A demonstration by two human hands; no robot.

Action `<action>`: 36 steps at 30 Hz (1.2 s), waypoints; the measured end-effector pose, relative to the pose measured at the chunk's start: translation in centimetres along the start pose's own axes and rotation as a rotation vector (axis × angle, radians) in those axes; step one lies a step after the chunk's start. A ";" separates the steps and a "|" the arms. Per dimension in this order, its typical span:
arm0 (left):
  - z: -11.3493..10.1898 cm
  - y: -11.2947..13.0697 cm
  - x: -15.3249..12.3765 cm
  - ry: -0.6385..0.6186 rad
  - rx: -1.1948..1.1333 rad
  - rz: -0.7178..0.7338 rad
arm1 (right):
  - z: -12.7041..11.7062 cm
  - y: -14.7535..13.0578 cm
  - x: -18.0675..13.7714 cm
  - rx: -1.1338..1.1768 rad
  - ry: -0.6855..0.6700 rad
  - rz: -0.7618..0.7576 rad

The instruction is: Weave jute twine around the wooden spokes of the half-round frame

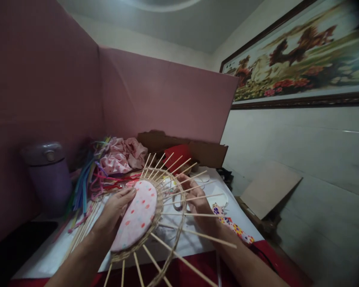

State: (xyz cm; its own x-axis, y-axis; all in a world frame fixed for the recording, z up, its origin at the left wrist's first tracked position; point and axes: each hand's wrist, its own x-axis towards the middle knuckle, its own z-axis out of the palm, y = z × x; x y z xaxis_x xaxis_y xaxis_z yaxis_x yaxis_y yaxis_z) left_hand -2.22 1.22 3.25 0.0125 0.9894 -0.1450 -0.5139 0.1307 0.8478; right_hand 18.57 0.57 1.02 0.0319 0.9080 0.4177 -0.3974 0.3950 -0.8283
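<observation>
Weaving is the step in hand, seen from the head camera. The basket base [137, 215], a round pad with spotted cloth and thin sticks poking out all round, is held tilted over the white table [194, 241]. The left hand [115, 209] holds its near edge, thumb on the cloth. The right hand [196, 197] is behind the sticks, fingers curled among them; what it holds cannot be told. Next, a soft strand likely has to pass in and out between sticks. Pink cloth [124, 156] lies behind.
</observation>
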 end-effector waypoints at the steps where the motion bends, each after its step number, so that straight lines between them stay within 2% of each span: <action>1: 0.1 -0.3 -0.2 -0.041 0.035 -0.025 | 0.3 -0.1 -0.2 0.034 -0.023 -0.003; 5: 0.5 -1.1 -0.7 -0.182 0.125 -0.097 | 0.7 -0.3 -0.5 0.102 -0.058 0.070; 8: 0.6 -1.5 -1.1 -0.223 0.108 -0.092 | 0.5 0.0 -0.5 0.135 -0.047 0.123; 14: 0.6 -1.6 -1.5 -0.274 0.062 -0.100 | 0.2 0.3 -0.6 0.121 -0.009 0.127; 23: 0.6 -2.1 -1.2 -0.203 0.159 -0.095 | 1.1 -0.5 -0.8 -0.005 0.073 0.091; 31: 0.6 -2.6 -1.0 -0.273 0.193 -0.157 | 1.2 0.2 -0.9 -0.012 0.095 0.135; 36: 0.4 -2.5 -0.8 -0.277 0.175 -0.109 | 1.5 0.4 -1.1 0.032 0.138 0.122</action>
State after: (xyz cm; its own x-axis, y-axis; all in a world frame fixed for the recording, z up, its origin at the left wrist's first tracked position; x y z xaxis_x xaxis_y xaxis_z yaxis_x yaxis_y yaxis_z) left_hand -0.59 0.16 1.51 0.3044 0.9454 -0.1160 -0.3420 0.2221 0.9131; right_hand 17.02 -0.48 0.79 0.1068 0.9603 0.2577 -0.4346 0.2782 -0.8566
